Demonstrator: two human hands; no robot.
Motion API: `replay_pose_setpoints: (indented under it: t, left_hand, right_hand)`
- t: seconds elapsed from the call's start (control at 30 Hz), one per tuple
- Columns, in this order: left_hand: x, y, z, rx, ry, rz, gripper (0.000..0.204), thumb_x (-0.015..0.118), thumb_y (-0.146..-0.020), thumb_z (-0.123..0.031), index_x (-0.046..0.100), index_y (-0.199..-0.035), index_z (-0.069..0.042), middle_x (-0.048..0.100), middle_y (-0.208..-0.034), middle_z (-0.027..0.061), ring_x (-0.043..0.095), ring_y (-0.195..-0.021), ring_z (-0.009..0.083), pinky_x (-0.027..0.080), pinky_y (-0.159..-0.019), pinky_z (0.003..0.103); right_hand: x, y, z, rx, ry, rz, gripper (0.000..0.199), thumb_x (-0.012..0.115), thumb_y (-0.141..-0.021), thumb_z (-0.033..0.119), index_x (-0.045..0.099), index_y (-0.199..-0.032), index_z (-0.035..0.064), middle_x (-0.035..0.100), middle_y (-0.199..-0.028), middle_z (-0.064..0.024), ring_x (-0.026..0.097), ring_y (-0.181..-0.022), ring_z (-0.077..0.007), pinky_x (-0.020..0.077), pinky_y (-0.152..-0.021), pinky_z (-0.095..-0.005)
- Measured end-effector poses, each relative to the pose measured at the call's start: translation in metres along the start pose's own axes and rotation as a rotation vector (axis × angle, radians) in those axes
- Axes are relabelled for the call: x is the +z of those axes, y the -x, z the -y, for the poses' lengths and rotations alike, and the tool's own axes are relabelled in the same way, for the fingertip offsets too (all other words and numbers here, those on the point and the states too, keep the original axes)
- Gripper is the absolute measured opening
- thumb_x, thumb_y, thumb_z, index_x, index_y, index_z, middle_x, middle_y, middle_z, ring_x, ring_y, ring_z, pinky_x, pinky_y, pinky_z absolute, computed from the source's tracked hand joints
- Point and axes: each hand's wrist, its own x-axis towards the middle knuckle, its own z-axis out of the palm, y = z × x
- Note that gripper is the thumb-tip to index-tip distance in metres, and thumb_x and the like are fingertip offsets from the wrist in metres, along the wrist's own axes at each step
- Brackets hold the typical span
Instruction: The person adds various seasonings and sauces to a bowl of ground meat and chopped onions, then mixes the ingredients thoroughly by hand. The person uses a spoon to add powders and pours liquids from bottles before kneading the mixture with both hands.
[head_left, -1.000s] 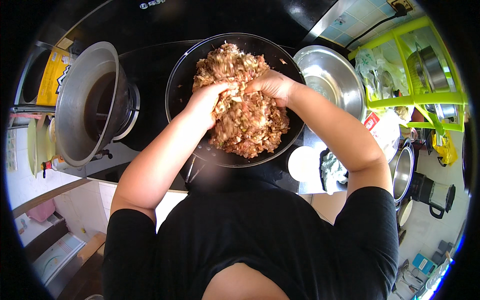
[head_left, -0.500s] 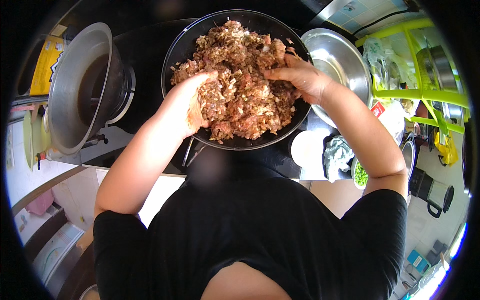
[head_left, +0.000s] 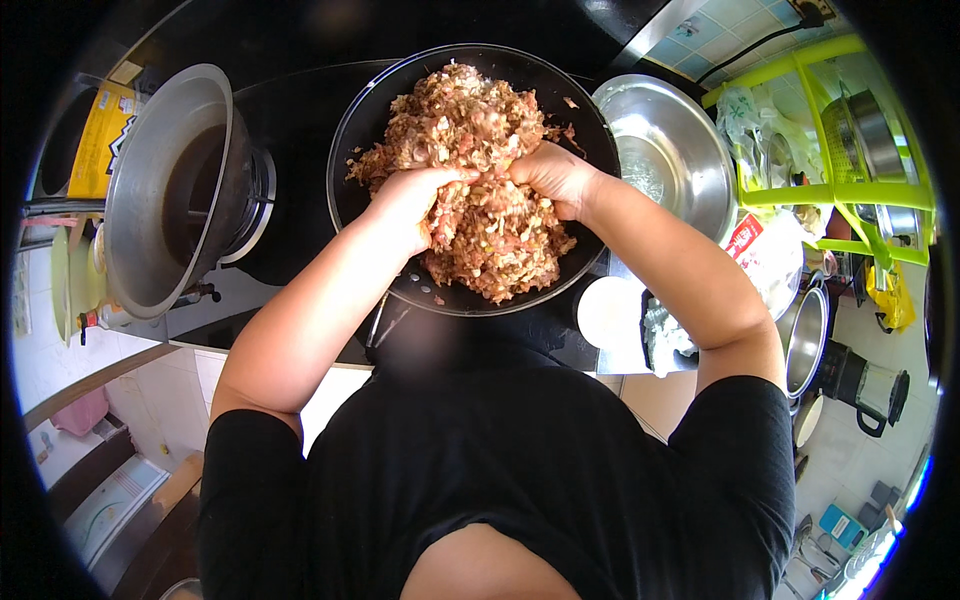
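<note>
A wide black pan (head_left: 365, 130) sits on the dark counter in front of me, heaped with a brownish minced meat mixture (head_left: 470, 130). My left hand (head_left: 410, 200) is pressed into the mound from the left, fingers curled around a clump of it. Opposite it, my right hand (head_left: 550, 175) digs in from the right, its fingers buried in the mixture. The two hands nearly meet at the middle of the heap.
A large steel pot (head_left: 165, 190) stands on a gas burner at the left. To the right of the pan lies an empty steel bowl (head_left: 670, 150). A small white dish (head_left: 612, 312) sits near my right elbow. A green rack (head_left: 840, 190) holds pots at the far right.
Both hands have shifted toward the middle of the mound and closed in on each other, kneading the mixture. The view has tilted, so the pan sits lower in the picture.
</note>
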Motion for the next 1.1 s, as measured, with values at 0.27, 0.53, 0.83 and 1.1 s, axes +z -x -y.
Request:
replay_pose_setpoints:
  t: [0.27,0.53,0.83,1.1]
  left_hand:
    - [0.013,0.038,-0.015,0.200,0.084,-0.023,0.033,0.046,-0.084,-0.008,0.049,-0.116,0.001,0.057,-0.109,0.0150,0.059,-0.097,0.0235,0.049,-0.084,0.038]
    - [0.012,0.079,-0.011,0.044,0.070,-0.060,0.049,0.052,-0.084,-0.020,0.037,-0.128,-0.007,0.047,-0.123,0.0119,0.049,-0.110,0.0257,0.042,-0.089,0.049]
    - [0.001,-0.001,-0.009,-0.019,0.245,-0.012,0.037,0.060,-0.081,-0.029,0.055,-0.109,-0.006,0.060,-0.103,0.0107,0.058,-0.094,0.0242,0.046,-0.085,0.043]
    - [0.009,-0.005,-0.019,0.093,0.186,-0.039,0.030,0.058,-0.082,-0.019,0.055,-0.107,-0.001,0.061,-0.101,0.0113,0.060,-0.090,0.0229,0.050,-0.079,0.039]
  right_hand:
    - [-0.006,0.005,0.030,-0.124,0.928,-0.146,0.018,0.053,-0.076,0.008,0.063,-0.084,-0.0058,0.064,-0.074,-0.0106,0.060,-0.063,-0.0142,0.0483,-0.058,-0.0283]
    - [0.005,-0.035,0.066,-0.222,1.542,-0.180,0.099,0.079,-0.058,0.039,0.029,-0.133,-0.0008,0.048,-0.123,-0.0211,0.046,-0.115,-0.0297,0.0356,-0.097,-0.0326]
    - [-0.008,-0.065,0.040,0.110,0.624,0.269,0.042,0.075,-0.065,0.029,0.064,-0.096,0.0025,0.065,-0.093,-0.0086,0.058,-0.087,-0.0140,0.0439,-0.081,-0.0278]
    - [-0.011,-0.050,0.049,0.064,0.416,0.206,0.035,0.063,-0.070,0.010,0.059,-0.104,-0.0005,0.064,-0.098,-0.0110,0.061,-0.087,-0.0175,0.0487,-0.081,-0.0301]
